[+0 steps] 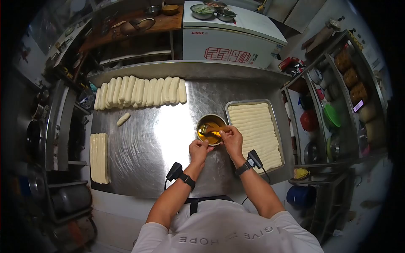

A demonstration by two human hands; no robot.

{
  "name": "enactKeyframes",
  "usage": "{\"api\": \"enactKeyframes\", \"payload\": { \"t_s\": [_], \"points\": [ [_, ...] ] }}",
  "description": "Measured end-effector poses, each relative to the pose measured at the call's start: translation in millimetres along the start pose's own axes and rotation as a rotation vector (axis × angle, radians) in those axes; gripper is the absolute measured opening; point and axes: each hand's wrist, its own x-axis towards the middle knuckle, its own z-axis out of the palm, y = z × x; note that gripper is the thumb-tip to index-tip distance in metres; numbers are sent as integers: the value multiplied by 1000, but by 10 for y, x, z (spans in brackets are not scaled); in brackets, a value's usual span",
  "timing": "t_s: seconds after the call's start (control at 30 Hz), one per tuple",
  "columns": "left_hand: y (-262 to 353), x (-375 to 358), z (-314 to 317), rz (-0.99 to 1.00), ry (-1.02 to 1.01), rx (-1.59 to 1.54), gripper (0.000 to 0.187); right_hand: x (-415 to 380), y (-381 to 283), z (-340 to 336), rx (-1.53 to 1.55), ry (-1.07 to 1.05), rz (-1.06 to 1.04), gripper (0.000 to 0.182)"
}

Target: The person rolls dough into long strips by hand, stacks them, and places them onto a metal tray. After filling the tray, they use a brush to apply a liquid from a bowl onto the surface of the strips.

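A round metal bowl [213, 117] of yellow oil stands on the steel worktable. My left hand [199, 152] has its fingers closed on the near rim of the bowl. Pinched in my right hand [232, 141] is the handle of a brush [205, 129], whose head dips into the oil. Just right of the bowl lies a rectangular metal tray [228, 114], lined with a row of pale dough strips [255, 135] set side by side.
On the steel worktable [130, 156], a long row of dough rolls [139, 92] lies along the back left. One small dough piece [123, 119] sits below it, and a block of dough strips [99, 158] at the left edge. A white freezer [228, 42] stands behind; shelves [320, 114] rise at right.
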Motion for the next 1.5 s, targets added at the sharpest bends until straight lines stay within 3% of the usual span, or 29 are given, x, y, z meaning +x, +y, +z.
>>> {"api": "enactKeyframes", "payload": {
  "t_s": [0.1, 0.17, 0.2, 0.33, 0.4, 0.43, 0.5, 0.53, 0.9, 1.2, 1.43, 1.5],
  "points": [
    [2, 5, 5, -31, -18, -1, 19, 154, 16, 214, 89, -27, -94, 33],
    [-18, 10, 5, -41, -31, -29, 19, 313, 115, 355, -92, -104, -199, 27],
    [-32, 26, 2, -48, -44, -54, 19, 321, 38, 377, -256, -125, -147, 21],
    [-91, 75, -7, -51, -55, -87, 18, 276, -204, 316, -447, -130, -296, 20],
    [-126, 80, 21, -29, -28, -111, 19, 269, -258, 199, -140, -166, 8, 25],
    [-134, 87, 35, -30, -33, -114, 19, 273, -245, 143, -144, -162, 6, 25],
    [-139, 101, 44, -24, -14, -113, 19, 260, -234, 39, 329, -124, 218, 29],
    [-145, 104, 49, -23, -15, -114, 19, 248, -246, -36, 395, -131, 268, 30],
    [-128, 247, 205, 23, 99, -156, 20, 379, 72, -576, 510, -161, 351, 28],
    [-74, 426, 275, -15, 234, -121, 15, 539, 186, -952, 563, -260, 271, 30],
    [-49, 439, 261, 88, 255, -167, 14, 867, 234, -1416, 590, -161, 277, 26],
    [-76, 323, 279, 18, 270, -174, 15, 1081, 307, -1495, 474, -126, 201, 26]
  ]
}}
